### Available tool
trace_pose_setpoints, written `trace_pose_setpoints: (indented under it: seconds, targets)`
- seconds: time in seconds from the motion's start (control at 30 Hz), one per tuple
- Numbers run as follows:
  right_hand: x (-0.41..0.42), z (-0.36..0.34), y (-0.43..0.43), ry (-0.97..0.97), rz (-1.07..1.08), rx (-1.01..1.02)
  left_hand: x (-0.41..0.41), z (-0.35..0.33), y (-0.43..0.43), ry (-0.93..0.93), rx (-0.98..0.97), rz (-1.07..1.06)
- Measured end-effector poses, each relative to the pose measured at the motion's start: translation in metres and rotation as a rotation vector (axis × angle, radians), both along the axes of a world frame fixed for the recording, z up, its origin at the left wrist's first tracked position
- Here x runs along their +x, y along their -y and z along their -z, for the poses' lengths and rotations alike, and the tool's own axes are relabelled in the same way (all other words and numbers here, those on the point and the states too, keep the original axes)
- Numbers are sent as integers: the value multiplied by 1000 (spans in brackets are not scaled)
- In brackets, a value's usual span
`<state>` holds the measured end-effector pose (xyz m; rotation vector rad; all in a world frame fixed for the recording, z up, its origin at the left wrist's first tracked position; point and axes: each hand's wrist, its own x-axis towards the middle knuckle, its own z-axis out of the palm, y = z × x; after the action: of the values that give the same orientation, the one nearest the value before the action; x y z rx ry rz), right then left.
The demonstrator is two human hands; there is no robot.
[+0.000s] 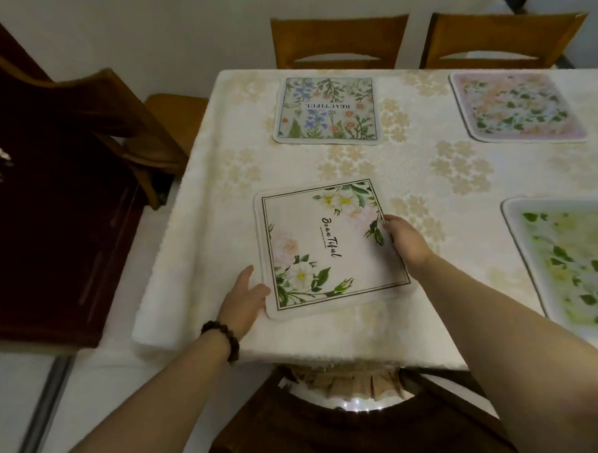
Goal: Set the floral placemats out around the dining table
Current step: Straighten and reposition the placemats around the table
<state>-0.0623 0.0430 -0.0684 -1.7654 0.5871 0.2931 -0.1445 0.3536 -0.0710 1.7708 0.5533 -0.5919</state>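
While both hands rest at its edges, the white-rose mat (326, 249) lies flat on the surface (202, 230) near the front left corner, turned a little askew to the edge. The left hand (244, 300) sits at the mat's lower left corner, fingers (247, 280) loosely spread, thumb touching the border; it seems to press rather than grip, though I cannot be sure from here. A dark bead bracelet (223, 339) circles that wrist. The right hand (406, 238) lies on the mat's right edge, its fingers curled close together over the border.

Three more mats are laid out: a blue-flowered one (325, 110) on the far side, a pink one (517, 107) to its right, and a green one (573, 265) on the near right, cut off by the frame. Two wooden chairs (339, 41) stand behind the far mats.
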Motion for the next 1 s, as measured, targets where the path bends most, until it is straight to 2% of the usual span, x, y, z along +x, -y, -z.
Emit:
trace_pose_setpoints:
  seconds: [0.17, 0.43, 0.57, 0.77, 1.0]
  targets:
    - [21, 0, 5, -37, -105, -18, -9, 14, 10, -77, -82, -103]
    - [30, 1, 11, -10, -132, -41, -24, 2, 12, -99, -132, -38]
    - [4, -4, 5, 60, -19, 32, -14, -10, 3, -85, -107, -22]
    - [-64, -19, -29, 96, 159, 222, 32, -26, -12, 85, -73, -5]
    - [-129, -11, -75, 68, 428, 488, 113, -37, -9, 150, -203, -31]
